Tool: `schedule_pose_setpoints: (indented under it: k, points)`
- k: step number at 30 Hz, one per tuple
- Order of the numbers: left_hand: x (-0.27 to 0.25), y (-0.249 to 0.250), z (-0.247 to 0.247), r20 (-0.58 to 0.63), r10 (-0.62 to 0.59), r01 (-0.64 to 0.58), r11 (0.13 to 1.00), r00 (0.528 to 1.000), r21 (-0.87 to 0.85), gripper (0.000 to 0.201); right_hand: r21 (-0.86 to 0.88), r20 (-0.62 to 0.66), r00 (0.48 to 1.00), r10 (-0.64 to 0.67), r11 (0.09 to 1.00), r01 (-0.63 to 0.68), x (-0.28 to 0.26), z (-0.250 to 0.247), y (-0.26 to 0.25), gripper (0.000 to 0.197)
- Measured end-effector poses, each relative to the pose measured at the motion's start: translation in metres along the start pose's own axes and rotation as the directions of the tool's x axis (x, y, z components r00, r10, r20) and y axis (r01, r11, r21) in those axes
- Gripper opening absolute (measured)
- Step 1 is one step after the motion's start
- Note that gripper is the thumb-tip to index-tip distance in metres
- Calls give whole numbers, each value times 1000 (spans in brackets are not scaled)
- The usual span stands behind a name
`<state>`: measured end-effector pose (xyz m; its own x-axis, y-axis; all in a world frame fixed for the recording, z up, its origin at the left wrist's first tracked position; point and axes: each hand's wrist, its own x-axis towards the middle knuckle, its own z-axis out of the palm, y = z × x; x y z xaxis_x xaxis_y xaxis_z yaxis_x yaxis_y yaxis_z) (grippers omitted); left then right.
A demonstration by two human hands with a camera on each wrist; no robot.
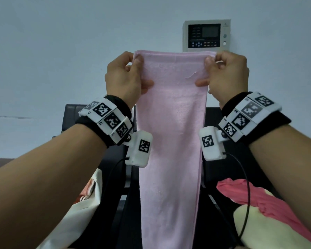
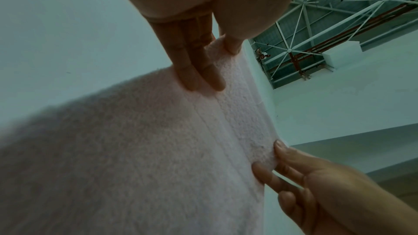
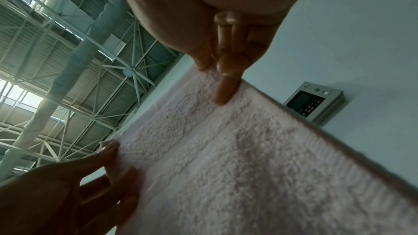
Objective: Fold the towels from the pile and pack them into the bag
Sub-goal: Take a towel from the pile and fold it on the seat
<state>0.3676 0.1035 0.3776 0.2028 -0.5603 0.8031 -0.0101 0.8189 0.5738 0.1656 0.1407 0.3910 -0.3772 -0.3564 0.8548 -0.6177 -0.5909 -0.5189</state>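
Your left hand (image 1: 123,78) pinches top left corner of pale pink terry towel (image 1: 171,133); thumb in front, fingers curled behind; your right hand (image 1: 226,76) pinches top right corner same way; towel held up in front of you, hanging straight down as long narrow strip; crumpled red towel (image 1: 255,198) lower right; white cloth bag (image 1: 83,209) lower left; grey wall control panel (image 1: 206,35) far behind.

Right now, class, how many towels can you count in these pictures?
3. A pale pink towel hangs between left hand and right hand. A red towel lies lower right, over a cream towel. More may be hidden below.
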Motion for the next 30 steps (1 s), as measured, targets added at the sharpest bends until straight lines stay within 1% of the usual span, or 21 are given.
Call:
schedule_pose_setpoints:
  k: [9, 17, 20, 23, 25, 30]
  points:
    - [-5, -22, 1, 23, -39, 39, 999, 999, -8, 23, -29, 40, 998, 45, 999, -44, -7, 8, 21, 24]
    - [0, -59, -1, 65, -56, 56, 998, 996, 7, 24, 33, 92, 988, 121, 992, -124, -8, 28, 45, 28]
    - [3, -80, 1, 98, -94, 96, 995, 991, -20, 26, 44, 123, 979, 162, 985, -168, -7, 39, 64, 27]
    - [4, -104, 3, 159, -121, 132, 989, 980, -62, 30, 67, 179, 961, 213, 971, -228, -6, 53, 89, 26]
    - [6, -122, 4, 188, -143, 154, 987, 972, -46, 31, 76, 211, 947, 242, 962, -263, -5, 64, 108, 24]
    - [19, -180, 11, 197, -191, 188, 982, 962, 34, 26, 85, 245, 923, 296, 942, -325, -4, 100, 162, 22]
